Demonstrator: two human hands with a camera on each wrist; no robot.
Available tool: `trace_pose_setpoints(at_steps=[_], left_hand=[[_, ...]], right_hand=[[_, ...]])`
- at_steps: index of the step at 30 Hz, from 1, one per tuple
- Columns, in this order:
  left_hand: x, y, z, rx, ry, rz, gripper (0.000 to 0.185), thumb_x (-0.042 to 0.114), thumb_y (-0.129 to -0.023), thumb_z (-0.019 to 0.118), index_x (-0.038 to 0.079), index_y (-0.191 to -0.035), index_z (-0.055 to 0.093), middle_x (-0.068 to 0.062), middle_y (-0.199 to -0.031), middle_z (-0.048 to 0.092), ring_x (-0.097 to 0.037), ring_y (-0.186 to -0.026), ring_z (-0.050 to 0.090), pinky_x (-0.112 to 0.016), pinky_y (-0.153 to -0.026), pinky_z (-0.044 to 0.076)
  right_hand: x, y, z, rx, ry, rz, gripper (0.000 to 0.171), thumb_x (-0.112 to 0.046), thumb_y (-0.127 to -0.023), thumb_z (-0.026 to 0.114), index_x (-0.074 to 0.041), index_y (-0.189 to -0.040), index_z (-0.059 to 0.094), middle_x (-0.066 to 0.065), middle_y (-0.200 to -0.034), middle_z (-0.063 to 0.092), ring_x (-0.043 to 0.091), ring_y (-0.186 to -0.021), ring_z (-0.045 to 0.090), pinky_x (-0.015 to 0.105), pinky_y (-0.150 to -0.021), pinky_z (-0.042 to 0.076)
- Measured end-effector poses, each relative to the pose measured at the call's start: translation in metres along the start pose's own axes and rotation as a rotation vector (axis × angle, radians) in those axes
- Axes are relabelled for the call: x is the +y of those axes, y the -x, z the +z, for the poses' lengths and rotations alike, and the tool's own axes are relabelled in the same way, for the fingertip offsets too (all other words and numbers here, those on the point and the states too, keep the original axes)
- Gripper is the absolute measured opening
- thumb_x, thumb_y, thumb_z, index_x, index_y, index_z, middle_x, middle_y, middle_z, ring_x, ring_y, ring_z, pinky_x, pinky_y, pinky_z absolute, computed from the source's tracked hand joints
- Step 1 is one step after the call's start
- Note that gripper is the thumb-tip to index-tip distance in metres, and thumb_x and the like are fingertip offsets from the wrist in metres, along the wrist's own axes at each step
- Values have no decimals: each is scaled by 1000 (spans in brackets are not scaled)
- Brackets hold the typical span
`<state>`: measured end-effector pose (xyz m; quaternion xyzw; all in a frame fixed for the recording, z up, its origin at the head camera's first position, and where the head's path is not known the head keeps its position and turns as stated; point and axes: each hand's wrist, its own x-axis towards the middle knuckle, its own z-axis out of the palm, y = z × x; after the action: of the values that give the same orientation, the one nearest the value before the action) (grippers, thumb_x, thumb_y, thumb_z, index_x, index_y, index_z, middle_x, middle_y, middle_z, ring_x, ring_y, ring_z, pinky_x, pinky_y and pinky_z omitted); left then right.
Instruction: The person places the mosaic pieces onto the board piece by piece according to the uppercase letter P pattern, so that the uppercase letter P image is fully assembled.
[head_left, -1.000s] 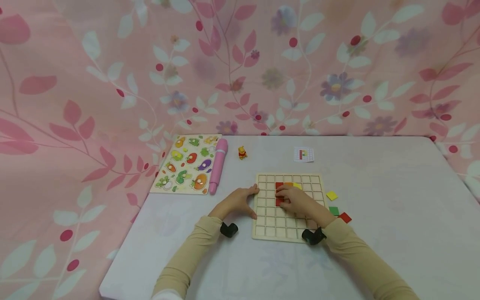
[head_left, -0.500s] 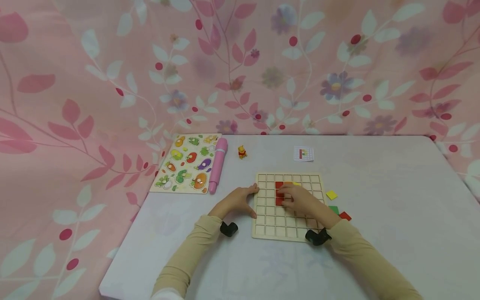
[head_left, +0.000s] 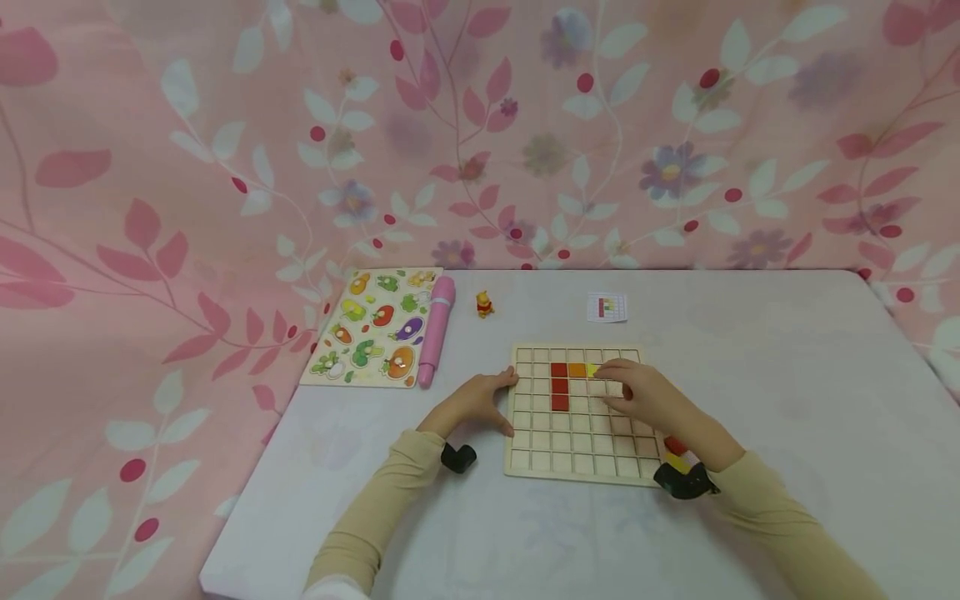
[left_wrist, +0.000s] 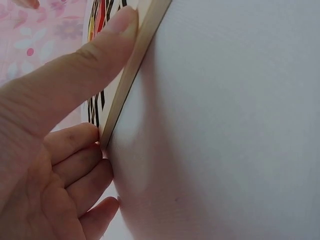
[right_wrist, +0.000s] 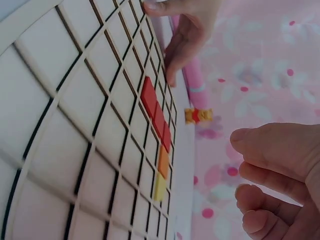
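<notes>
A wooden grid board (head_left: 551,462) lies on the table. Three red square tiles (head_left: 559,386) fill a column of its cells, with an orange tile (head_left: 577,370) and a yellow tile (head_left: 592,370) in a row beside the top one. My left hand (head_left: 474,402) touches the board's left edge, thumb and fingers spread along it. In the left wrist view the thumb (left_wrist: 107,47) lies on the rim. Over the board's right side hovers my right hand (head_left: 641,398), loosely bent and holding nothing, as the right wrist view shows. It hides some cells there.
Loose red (head_left: 676,446) and yellow (head_left: 677,463) tiles lie right of the board, partly under my right wrist. Behind the board is a small pattern card (head_left: 607,307). A toy bear (head_left: 483,304), a pink microphone-like stick (head_left: 437,332) and a vegetable puzzle (head_left: 375,329) stand back left.
My right hand has let go of the lowest red tile and moved right, uncovering the red, orange and yellow tiles. The left hand stays at the board's edge.
</notes>
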<state>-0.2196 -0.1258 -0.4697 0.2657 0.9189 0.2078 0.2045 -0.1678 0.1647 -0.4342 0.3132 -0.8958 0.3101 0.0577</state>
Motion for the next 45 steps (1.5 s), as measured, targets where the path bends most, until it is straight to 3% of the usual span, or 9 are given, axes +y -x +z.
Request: trace_pose_setpoints(at_steps=[5,14,22,32,39,45], left_hand=[[1,1,0,1,16,-2,95,31,-57,84,10,-137,37,-2,-143,24,-17,-128,24,-29,-103,19],[-2,1,-1,6,26,9,95,30,-57,84,10,-137,37,-2,-143,24,-17,-129,23,-28,-103,19],[-5,0,-1,8,31,14,95,29,-57,84,9,-137,37,-3,-143,24,-18,-128,24,-28,-103,19],[-5,1,3,3,43,22,95,28,-57,84,8,-137,37,-4,-143,25,-17,-128,24,-28,-103,19],[-5,1,2,12,36,28,96,30,-56,84,9,-137,37,-4,-143,24,-16,-128,23,-27,-103,19],[-4,-1,2,6,32,25,97,31,-56,84,10,-137,36,-3,-143,23,-16,-128,23,-27,-103,19]], right_hand=[[6,21,-22,71,67,-8,36,1,-68,74,6,-101,62,20,-103,58,4,-52,37,19,-44,36],[19,58,-45,92,127,123,36,2,-66,75,4,-100,63,16,-99,58,8,-57,38,18,-43,38],[30,79,-40,11,115,174,34,6,-67,72,5,-101,63,19,-101,58,8,-58,39,19,-47,41],[39,95,-22,-202,34,319,30,4,-71,67,4,-101,62,15,-100,57,14,-66,45,22,-53,43],[40,94,-18,-169,51,293,30,5,-68,68,6,-97,62,15,-97,55,11,-61,42,21,-51,41],[42,93,-16,-136,76,266,22,3,-66,73,0,-85,63,6,-85,53,13,-62,43,22,-51,42]])
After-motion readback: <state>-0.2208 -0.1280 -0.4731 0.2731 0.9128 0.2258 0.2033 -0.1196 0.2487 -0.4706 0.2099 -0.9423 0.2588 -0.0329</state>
